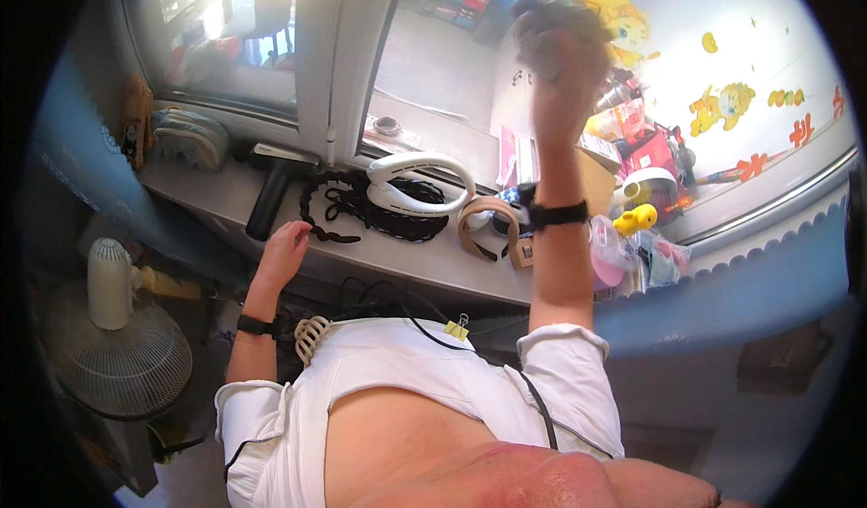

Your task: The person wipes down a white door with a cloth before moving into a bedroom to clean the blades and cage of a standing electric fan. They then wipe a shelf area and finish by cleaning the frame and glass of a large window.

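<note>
Raised against the window glass, my right hand (565, 91) grips a bunched dark grey cloth (557, 24); both are blurred. My left hand (286, 247) rests at the front edge of the windowsill (413, 261), its fingers slightly curled. Its fingertips are beside a black braided band (308, 213), and whether they touch it is unclear. Just behind that hand lies a black-handled window squeegee (271, 196). A white neck fan (420, 186) sits on a coil of black braided cord (406, 220). To their right stands a tan headband (489, 220).
A pencil case (189, 139) is at the sill's left end. A yellow toy duck (635, 219) and a pink-and-clear container (607, 254) sit beyond my right forearm. An electric fan (118, 345) stands low at left. Blue scalloped curtains (745, 284) border the window.
</note>
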A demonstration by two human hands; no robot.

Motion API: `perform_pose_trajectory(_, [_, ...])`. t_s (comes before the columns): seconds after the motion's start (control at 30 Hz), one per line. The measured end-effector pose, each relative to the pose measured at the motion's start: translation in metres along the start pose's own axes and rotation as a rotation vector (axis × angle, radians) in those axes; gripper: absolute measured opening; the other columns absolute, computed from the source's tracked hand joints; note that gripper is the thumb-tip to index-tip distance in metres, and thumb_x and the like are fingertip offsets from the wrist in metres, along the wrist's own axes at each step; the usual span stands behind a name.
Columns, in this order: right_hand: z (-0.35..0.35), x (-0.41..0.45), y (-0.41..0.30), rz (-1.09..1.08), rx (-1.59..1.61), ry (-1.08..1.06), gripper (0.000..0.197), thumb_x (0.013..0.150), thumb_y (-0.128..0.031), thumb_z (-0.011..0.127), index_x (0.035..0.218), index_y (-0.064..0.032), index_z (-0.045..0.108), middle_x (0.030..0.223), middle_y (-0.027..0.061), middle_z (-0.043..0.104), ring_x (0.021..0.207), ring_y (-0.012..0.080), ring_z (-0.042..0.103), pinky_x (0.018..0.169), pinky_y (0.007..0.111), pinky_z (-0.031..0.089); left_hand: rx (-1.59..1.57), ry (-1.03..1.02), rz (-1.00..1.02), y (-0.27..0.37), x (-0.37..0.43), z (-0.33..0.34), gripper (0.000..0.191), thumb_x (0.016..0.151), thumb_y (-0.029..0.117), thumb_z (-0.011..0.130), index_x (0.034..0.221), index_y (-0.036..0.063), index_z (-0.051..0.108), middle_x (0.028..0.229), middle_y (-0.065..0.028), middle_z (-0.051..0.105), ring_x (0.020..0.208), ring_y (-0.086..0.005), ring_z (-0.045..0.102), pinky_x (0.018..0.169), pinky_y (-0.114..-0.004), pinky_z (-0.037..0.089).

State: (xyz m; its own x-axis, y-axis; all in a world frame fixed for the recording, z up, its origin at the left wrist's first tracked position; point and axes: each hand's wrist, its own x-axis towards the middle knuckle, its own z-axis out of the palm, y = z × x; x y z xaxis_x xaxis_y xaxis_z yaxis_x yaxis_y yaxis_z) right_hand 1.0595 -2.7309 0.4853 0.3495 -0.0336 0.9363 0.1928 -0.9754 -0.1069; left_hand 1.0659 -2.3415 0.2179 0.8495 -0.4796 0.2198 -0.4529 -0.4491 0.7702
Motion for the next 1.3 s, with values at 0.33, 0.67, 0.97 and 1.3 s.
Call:
perform_pose_trajectory(0.33, [0.044,-0.059,-0.043,0.186,0.549,-0.506,0.028,0.073,-0.003,0.065,0.098,-0.0150,0.066,0.121,0.0053,0.050,0.108,0.0323,0.048,0.092,0.040,0.044,0.017,0.002,-0.070,-0.033,0.010,0.004,0.020,0.077,0.002,0.063,0.095,-0.0010,0.057,0.085,-0.0142,0.057,0.079,-0.0278,0.059,0.072,-0.033,0.048])
perform_pose_trajectory(0.67, [-0.006,0.176,-0.076,-0.549,-0.151,0.217,0.029,0.076,-0.003,0.062,0.105,-0.0062,0.062,0.112,0.0146,0.057,0.107,0.0329,0.051,0.090,0.041,0.042,0.169,-0.051,0.007,-0.027,0.012,0.009,0.042,0.063,0.010,0.079,0.097,0.0033,0.056,0.096,-0.0127,0.053,0.097,-0.0334,0.051,0.084,-0.040,0.044])
perform_pose_trajectory(0.97, [0.107,-0.028,-0.074,-0.293,-0.106,-0.427,0.022,0.077,-0.017,0.061,0.098,-0.0227,0.068,0.124,0.0036,0.051,0.105,0.0360,0.048,0.080,0.047,0.045,0.183,-0.081,-0.010,-0.031,0.003,0.006,0.042,0.063,0.010,0.078,0.098,0.0048,0.056,0.101,-0.0143,0.052,0.100,-0.0349,0.050,0.087,-0.042,0.043])
perform_pose_trajectory(1.3, [0.077,0.032,-0.061,-0.178,0.423,-0.454,0.043,0.062,-0.002,0.070,0.104,-0.0140,0.067,0.116,0.0090,0.057,0.108,0.0322,0.051,0.095,0.042,0.042,0.200,-0.083,-0.002,-0.039,0.006,0.008,0.042,0.063,0.010,0.078,0.099,0.0045,0.058,0.100,-0.0134,0.052,0.100,-0.0353,0.050,0.087,-0.043,0.044])
